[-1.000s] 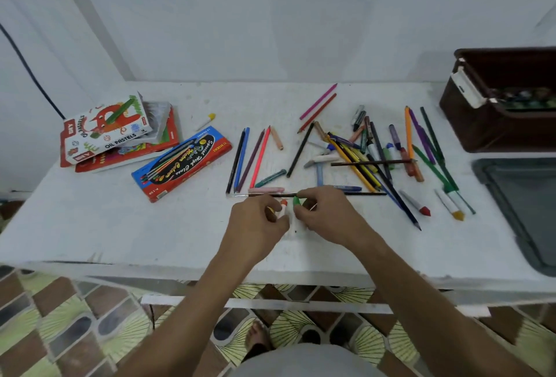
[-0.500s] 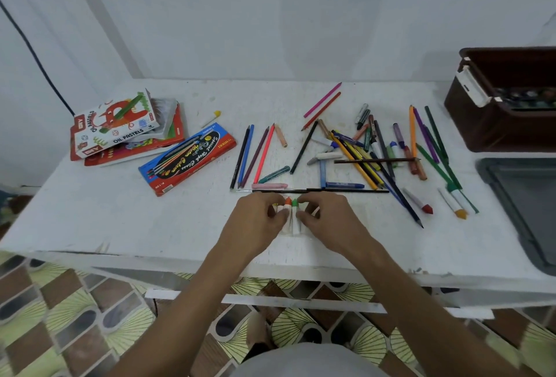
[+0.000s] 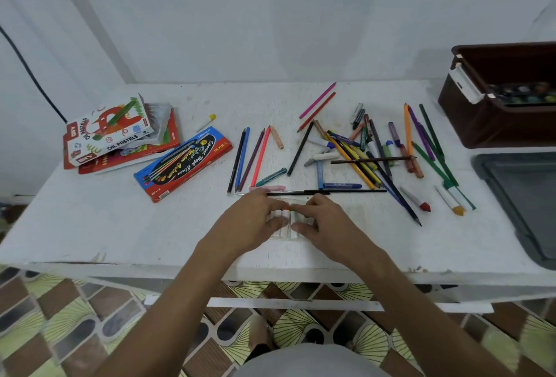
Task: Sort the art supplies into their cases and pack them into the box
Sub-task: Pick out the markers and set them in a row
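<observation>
My left hand [image 3: 254, 223] and my right hand [image 3: 323, 226] meet at the table's front middle, both holding a small clear plastic case [image 3: 288, 229] with white markers in it, their orange and green tips showing between my fingers. A loose pile of coloured pencils, markers and crayons [image 3: 361, 153] lies just behind my hands, spreading to the right. A blue and red pencil box [image 3: 183, 163] lies at the left. An oil pastels box [image 3: 111, 129] tops a stack at the far left. The brown box [image 3: 499, 99] stands at the back right.
A dark grey lid or tray [image 3: 523, 202] lies flat at the right edge. A long black pencil [image 3: 325, 192] lies across just beyond my fingers. A yellow-tipped crayon [image 3: 206, 122] lies alone behind the pencil box. The white table [image 3: 90, 226] ends close to me, tiled floor below.
My hands have shifted slightly nearer the table's front edge, closing together over the case so the marker tips show less. The view has shifted a little.
</observation>
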Available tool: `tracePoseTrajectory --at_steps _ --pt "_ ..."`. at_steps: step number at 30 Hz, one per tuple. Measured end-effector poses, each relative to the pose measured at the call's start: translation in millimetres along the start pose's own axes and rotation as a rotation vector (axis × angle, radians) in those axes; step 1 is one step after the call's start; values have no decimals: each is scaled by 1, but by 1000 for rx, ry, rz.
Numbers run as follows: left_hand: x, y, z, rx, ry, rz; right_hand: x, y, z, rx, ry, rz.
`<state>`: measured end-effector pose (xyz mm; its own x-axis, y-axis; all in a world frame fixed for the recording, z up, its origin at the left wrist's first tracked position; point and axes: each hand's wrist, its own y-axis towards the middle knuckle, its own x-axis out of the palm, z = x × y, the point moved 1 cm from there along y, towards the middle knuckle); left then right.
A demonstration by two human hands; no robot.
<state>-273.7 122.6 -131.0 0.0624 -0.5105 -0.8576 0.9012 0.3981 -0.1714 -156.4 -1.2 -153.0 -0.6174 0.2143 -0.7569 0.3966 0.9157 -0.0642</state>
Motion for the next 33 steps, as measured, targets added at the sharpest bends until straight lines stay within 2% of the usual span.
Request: tracePoseTrajectory --at_steps 7,14,24,28,30,33 --pt "4 4 -4 -51 3 16 6 -2 3 -8 7 68" --pt "2 2 -7 37 -44 52 -4 -2 5 -20 39 28" --pt "2 8 -8 -16 -23 23 -4 2 6 -13 32 0" --pt "-10 12 -9 -3 -120 -4 -18 8 7 9 72 -17" --pt "-22 20 -18 -40 -179 41 -29 18 8 30 81 19" --pt "-43 41 -40 -122 -144 174 -48 41 15 40 43 106"
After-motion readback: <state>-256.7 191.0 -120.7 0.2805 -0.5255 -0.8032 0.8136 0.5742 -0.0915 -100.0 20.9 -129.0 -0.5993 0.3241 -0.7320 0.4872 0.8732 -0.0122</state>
